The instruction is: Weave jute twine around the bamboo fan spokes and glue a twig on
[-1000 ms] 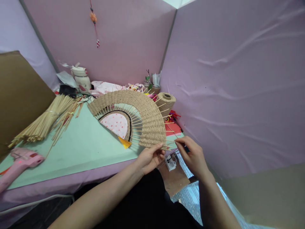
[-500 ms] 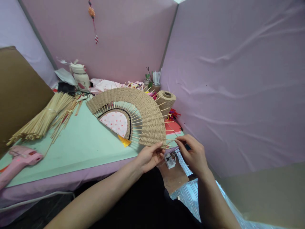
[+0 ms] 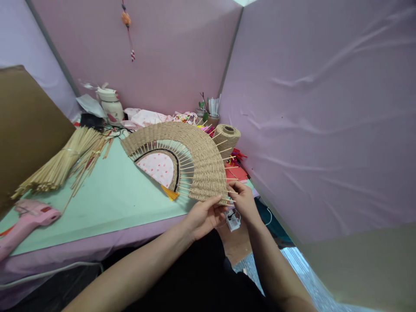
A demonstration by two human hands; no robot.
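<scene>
A half-ring fan [image 3: 208, 162] of woven tan twine on thin wooden sticks lies tilted over the table's front right. Its inner half-disc [image 3: 157, 168] is white with pink spots and edged in black, and a yellow tassel [image 3: 170, 193] hangs below it. My left hand [image 3: 203, 218] grips the fan's lower right corner, thumb on top and fingers beneath. Close by, my right hand [image 3: 243, 201] pinches at the outer edge among the protruding stick ends. Its fingertips are closed on a thin strand of twine, mostly hidden now.
A large twine roll [image 3: 226, 141] stands behind the fan's right side, near red paper [image 3: 236, 172]. Bundled sticks [image 3: 61, 162] and a pink glue gun [image 3: 35, 216] lie at left on the green tabletop [image 3: 107, 208]. A white bottle [image 3: 111, 106] stands behind.
My right hand has moved left and inward, from beyond the stick ends to the fan's outer edge. My left hand keeps its hold, and the fan has barely shifted.
</scene>
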